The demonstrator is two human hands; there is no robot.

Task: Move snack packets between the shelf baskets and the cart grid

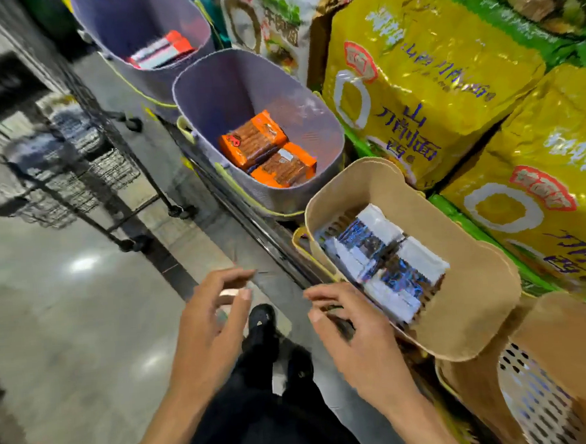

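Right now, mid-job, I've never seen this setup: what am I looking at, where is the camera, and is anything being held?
There is no machine here. One camera worn on a person's head looks down at their two bare hands. The left hand and right hand are both open and hold nothing. The right hand hovers beside the near rim of a tan basket containing white-blue packets. Farther along the shelf, a purple basket holds two orange packets, and a farther basket has red-white packets. Big yellow bags are stacked behind the baskets. The wire cart stands on the floor at the left, blurred.
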